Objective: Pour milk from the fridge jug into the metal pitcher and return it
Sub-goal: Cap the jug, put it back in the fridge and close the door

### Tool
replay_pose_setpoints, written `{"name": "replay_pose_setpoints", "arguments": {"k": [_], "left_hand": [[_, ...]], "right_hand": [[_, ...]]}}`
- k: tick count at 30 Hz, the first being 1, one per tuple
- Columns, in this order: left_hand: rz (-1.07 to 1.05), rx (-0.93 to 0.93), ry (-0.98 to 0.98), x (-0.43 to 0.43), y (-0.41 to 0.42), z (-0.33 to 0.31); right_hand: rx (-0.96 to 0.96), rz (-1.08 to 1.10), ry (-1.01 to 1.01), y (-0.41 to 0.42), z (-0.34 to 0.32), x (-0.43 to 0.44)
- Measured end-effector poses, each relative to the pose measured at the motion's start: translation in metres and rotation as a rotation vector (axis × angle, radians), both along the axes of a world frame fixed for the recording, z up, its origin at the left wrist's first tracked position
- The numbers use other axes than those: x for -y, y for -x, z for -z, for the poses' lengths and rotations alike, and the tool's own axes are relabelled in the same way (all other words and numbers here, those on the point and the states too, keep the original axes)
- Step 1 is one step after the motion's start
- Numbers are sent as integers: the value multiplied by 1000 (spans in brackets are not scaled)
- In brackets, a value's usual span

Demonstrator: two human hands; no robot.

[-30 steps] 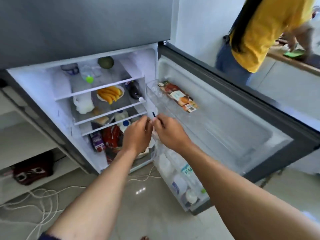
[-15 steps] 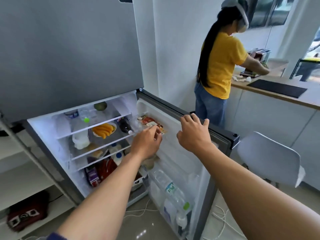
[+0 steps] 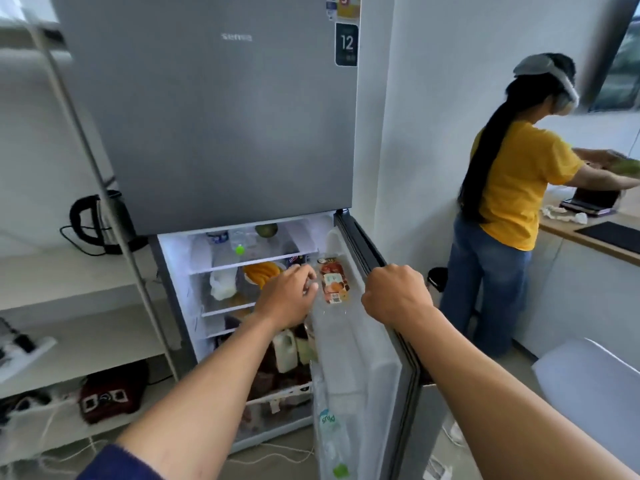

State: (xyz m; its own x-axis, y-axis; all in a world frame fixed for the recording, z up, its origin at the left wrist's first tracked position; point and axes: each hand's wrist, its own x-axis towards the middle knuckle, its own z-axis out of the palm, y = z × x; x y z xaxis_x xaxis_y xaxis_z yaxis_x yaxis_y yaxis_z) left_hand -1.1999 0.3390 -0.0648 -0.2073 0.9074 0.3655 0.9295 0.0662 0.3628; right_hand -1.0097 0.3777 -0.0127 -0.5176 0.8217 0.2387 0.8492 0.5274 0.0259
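Observation:
The grey fridge's lower compartment stands open. A white plastic jug (image 3: 284, 351) with a handle sits low inside, partly hidden behind my left forearm. A second white jug (image 3: 222, 286) stands on the middle shelf at the left. My left hand (image 3: 289, 296) hovers in front of the shelves, by the inner edge of the door, fingers loosely curled and holding nothing. My right hand (image 3: 394, 294) is clenched over the top edge of the fridge door (image 3: 367, 358), which stands half open. No metal pitcher is in view.
The door shelves hold a packet of food (image 3: 334, 282) and water bottles (image 3: 329, 431). A plate of yellow fruit (image 3: 263, 271) sits inside. A person in a yellow shirt (image 3: 512, 188) works at the right counter. A kettle (image 3: 104, 220) stands on the left shelving; a white chair (image 3: 588, 386) is right.
My right hand went from the door's inner shelf to its top edge and closed on it. The door has swung inward. My left hand drew back from the shelf.

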Motion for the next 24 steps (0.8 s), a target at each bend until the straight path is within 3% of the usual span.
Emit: {"name": "replay_pose_setpoints", "arguments": {"k": [6, 9, 13, 20, 24], "left_hand": [[-106, -133, -3, 11, 66, -22], [-113, -257, 20, 12, 98, -29], [-133, -381, 27, 9, 143, -38], [-218, -612, 76, -5, 229, -67], [-230, -790, -49, -22, 281, -78]], "right_hand": [[-219, -246, -1, 43, 14, 7], [-416, -323, 4, 62, 39, 5], [-534, -368, 85, 94, 63, 14], [-418, -598, 234, 150, 76, 16], [-408, -669, 251, 189, 82, 1]]}}
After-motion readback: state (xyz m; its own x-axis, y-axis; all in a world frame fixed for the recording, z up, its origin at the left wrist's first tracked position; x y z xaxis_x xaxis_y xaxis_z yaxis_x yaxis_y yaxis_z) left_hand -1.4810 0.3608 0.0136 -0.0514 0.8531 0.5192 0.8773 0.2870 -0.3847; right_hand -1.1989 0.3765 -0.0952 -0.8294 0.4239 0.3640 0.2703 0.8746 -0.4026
